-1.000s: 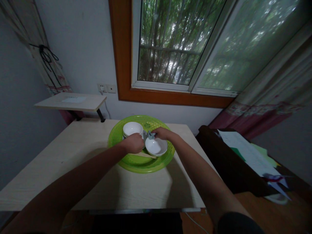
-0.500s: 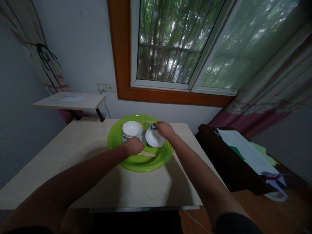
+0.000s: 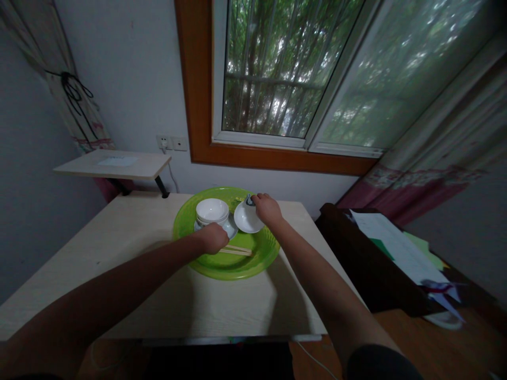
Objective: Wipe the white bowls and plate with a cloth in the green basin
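Note:
My right hand (image 3: 268, 209) is closed at the far right rim of a white bowl (image 3: 247, 219), which it grips. A small grey-blue piece (image 3: 249, 200) shows at the fingertips; its kind is unclear. My left hand (image 3: 215, 238) is closed in front of a stack of white bowls (image 3: 212, 210); what its fingers hold, if anything, is hidden. Under the stack lies a plate (image 3: 231, 228). Pale chopsticks (image 3: 237, 250) lie just right of my left hand, their left ends hidden by it. All this is on or over a round green tray (image 3: 233, 273).
The tray stands on a pale wooden table (image 3: 158, 301), near the window wall. A raised shelf (image 3: 114, 164) stands at the table's back left. To the right is a dark piece of furniture (image 3: 348, 253) with papers (image 3: 392, 248) on it.
My right hand and the white bowl have moved away from me and slightly left, uncovering more tray behind the chopsticks. My left hand has shifted a little to the left and stays closed.

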The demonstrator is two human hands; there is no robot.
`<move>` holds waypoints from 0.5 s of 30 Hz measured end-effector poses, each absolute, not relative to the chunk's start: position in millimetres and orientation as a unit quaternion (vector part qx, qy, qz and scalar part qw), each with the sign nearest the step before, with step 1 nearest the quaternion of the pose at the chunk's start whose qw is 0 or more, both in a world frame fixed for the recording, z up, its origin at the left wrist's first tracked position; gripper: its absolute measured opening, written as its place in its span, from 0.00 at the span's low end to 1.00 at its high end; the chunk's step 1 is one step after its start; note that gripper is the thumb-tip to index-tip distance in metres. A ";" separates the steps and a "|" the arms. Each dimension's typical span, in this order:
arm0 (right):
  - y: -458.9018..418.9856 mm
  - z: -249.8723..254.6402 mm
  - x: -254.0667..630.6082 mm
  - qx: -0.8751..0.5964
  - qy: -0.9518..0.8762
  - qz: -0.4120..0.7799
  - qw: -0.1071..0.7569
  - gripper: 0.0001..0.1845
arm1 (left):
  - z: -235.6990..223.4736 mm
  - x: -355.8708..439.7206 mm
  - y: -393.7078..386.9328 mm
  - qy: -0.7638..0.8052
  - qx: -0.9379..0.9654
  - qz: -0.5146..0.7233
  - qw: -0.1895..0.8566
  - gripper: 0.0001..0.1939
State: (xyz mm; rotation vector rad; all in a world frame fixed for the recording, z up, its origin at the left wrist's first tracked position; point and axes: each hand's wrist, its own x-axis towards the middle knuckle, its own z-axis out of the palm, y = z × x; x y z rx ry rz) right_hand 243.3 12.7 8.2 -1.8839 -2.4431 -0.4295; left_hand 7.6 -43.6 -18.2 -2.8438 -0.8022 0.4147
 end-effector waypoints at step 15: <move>-1.1 21.9 215.9 -0.656 -0.743 -0.132 -0.012 0.16 | -11.9 -17.5 -52.2 -0.284 -0.940 0.174 0.078 0.12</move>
